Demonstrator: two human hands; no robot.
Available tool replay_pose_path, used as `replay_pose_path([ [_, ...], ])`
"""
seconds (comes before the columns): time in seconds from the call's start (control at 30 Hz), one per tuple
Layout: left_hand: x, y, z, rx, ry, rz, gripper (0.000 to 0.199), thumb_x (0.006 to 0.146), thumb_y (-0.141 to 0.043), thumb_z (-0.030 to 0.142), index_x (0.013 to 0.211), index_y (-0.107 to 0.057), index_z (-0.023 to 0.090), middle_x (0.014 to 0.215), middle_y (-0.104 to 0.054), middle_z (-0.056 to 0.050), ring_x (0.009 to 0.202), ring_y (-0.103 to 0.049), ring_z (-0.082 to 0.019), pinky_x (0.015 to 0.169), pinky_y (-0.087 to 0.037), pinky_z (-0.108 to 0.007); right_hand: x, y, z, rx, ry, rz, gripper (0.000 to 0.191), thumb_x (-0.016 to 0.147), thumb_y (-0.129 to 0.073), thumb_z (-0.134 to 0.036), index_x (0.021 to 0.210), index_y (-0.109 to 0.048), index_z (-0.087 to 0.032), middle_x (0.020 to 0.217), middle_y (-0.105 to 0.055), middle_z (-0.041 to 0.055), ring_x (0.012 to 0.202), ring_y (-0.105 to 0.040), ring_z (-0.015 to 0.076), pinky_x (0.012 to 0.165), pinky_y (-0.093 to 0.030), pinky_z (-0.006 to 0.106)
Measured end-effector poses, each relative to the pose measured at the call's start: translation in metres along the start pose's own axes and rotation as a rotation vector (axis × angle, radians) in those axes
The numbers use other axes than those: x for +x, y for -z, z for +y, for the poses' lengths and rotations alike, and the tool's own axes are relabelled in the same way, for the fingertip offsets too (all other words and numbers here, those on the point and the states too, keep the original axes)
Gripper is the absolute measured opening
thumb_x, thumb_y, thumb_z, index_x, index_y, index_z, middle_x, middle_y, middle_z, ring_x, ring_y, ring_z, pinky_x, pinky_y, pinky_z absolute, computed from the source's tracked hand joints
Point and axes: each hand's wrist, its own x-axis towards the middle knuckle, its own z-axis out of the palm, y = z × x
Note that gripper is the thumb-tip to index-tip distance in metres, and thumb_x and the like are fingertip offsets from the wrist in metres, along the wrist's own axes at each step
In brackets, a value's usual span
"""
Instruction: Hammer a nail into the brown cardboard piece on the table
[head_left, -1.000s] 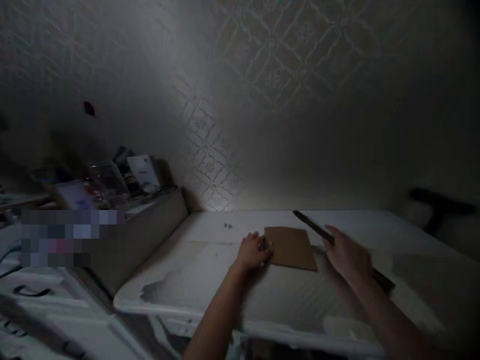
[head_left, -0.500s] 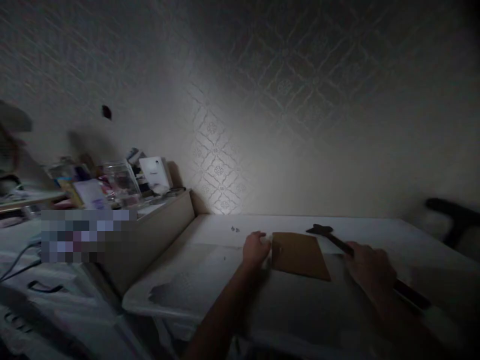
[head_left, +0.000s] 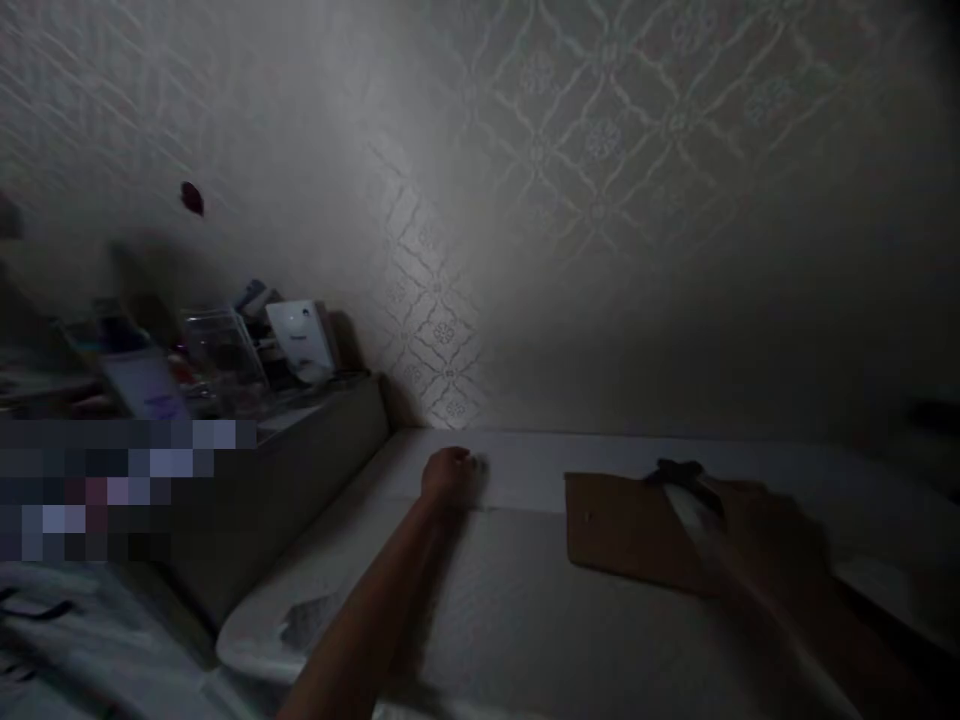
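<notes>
My left hand (head_left: 448,477) is at the far left part of the white table (head_left: 510,610), beside some small dark metal pieces (head_left: 478,463) too blurred to name. Its fingers are mostly hidden by the back of the hand, so whether it grips anything is unclear. A flat brown board (head_left: 626,535) lies on the table with a small mark or fitting (head_left: 587,517) near its left side. My right hand (head_left: 761,515) is closed round the handle of a hammer, whose dark head (head_left: 679,470) is over the board's far right corner.
A patterned wall (head_left: 442,330) rises behind the table. On the left, a higher cabinet (head_left: 300,480) holds a white box (head_left: 302,335), a clear organizer (head_left: 225,350) and a pale bottle (head_left: 146,380). A dark blurred object (head_left: 937,413) is at the right edge.
My left hand has left the board's left edge and moved left to the small metal pieces. The hammer in my right hand now overlaps the board's far right corner. The view has shifted.
</notes>
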Motion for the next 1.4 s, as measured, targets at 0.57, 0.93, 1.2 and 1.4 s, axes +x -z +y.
replay_pose_path([
  [0.57, 0.005, -0.005, 0.003, 0.189, -0.093, 0.012, 0.023, 0.081, -0.051, 0.030, 0.091, -0.070, 0.022, 0.099, -0.070, -0.006, 0.091, -0.063, -0.020, 0.076, -0.044, -0.026, 0.024, -0.033, -0.085, 0.382, 0.238, -0.239, 0.034, 0.089, -0.042, -0.034, 0.111, -0.059, -0.016, 0.109, -0.063, 0.0110, 0.103, -0.056, 0.0243, 0.089, -0.041, 0.036],
  [0.93, -0.030, 0.010, 0.061, 0.235, -0.259, 0.110, 0.021, 0.081, -0.051, 0.023, 0.090, -0.069, 0.018, 0.093, -0.071, -0.008, 0.090, -0.064, -0.021, 0.086, -0.041, -0.031, 0.030, -0.021, -0.073, 0.360, 0.149, -0.284, 0.035, 0.090, -0.041, -0.033, 0.113, -0.059, -0.013, 0.110, -0.063, 0.0133, 0.103, -0.057, 0.0249, 0.089, -0.041, 0.034],
  [1.2, -0.071, -0.035, 0.133, -0.423, -0.268, -0.219, 0.016, 0.075, -0.058, 0.022, 0.080, -0.071, 0.013, 0.077, -0.070, -0.004, 0.073, -0.063, -0.013, 0.066, -0.046, -0.020, 0.034, -0.007, -0.074, 0.485, 0.202, -0.212, 0.031, 0.088, -0.043, -0.023, 0.112, -0.060, -0.014, 0.111, -0.064, 0.0115, 0.105, -0.056, 0.0231, 0.091, -0.041, 0.034],
  [1.4, -0.077, -0.043, 0.127, -0.346, -0.288, -0.279, 0.026, 0.077, -0.055, 0.030, 0.072, -0.071, 0.010, 0.061, -0.062, -0.001, 0.062, -0.057, -0.012, 0.053, -0.038, -0.018, 0.030, -0.001, -0.079, 0.517, 0.290, -0.278, 0.029, 0.087, -0.045, -0.018, 0.107, -0.064, -0.021, 0.106, -0.066, 0.0080, 0.103, -0.057, 0.0213, 0.092, -0.041, 0.034],
])
